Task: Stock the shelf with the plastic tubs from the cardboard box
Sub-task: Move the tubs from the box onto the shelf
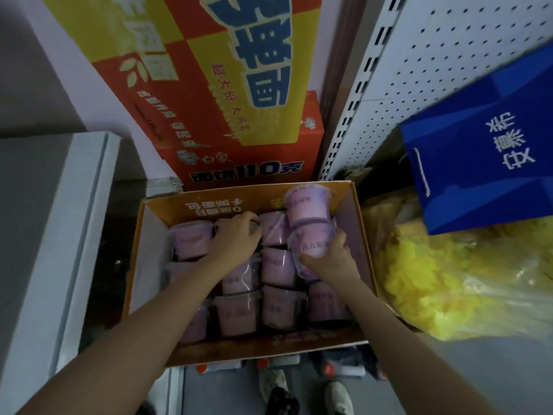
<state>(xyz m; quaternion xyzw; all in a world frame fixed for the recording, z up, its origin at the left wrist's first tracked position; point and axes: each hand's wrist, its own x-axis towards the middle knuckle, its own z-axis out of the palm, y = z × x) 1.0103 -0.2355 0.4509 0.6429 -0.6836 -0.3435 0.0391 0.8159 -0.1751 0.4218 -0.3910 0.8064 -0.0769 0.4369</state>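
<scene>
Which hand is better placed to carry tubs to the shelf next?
Right. The right hand already grips two stacked tubs lifted above the rest, on the side nearer the pegboard shelf. The left hand only reaches onto tubs inside the cardboard box.

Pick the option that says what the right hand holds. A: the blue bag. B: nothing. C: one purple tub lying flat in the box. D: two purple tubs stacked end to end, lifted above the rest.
D: the right hand has its grip around the lower of two stacked purple tubs, raised above the tubs packed in the cardboard box.
</scene>
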